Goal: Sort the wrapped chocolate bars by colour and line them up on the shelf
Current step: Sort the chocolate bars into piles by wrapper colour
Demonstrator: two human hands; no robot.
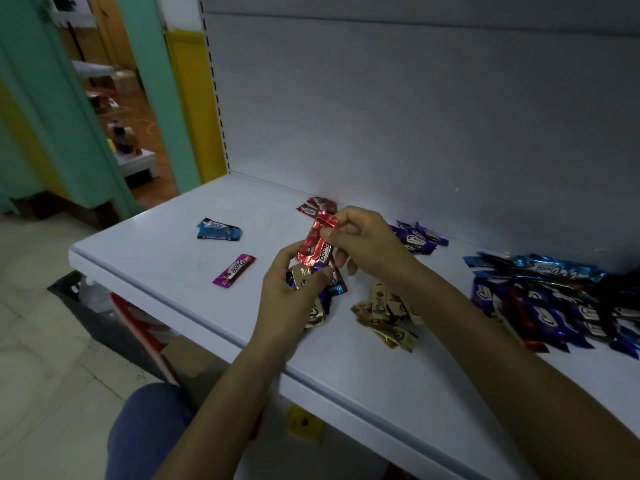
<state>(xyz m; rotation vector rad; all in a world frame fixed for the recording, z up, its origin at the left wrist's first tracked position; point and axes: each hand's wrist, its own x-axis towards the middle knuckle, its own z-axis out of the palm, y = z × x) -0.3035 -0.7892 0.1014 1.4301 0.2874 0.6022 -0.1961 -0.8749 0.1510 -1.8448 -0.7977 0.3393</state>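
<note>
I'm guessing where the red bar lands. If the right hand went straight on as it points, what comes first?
Likely the red pile by the back panel, just beyond the right hand; depth is unclear.

We see a shiny red bar (317,245) with white lettering on a dark brown band, and under it a gold bar (300,273). On the white shelf (156,268) are light blue bars (219,230), one magenta bar (234,270), dark red bars (317,205), purple bars (417,238), a gold pile (388,317) and a heap (554,306) mixing purple, blue and red. The wall (152,98) is teal with a yellow stripe.
</note>
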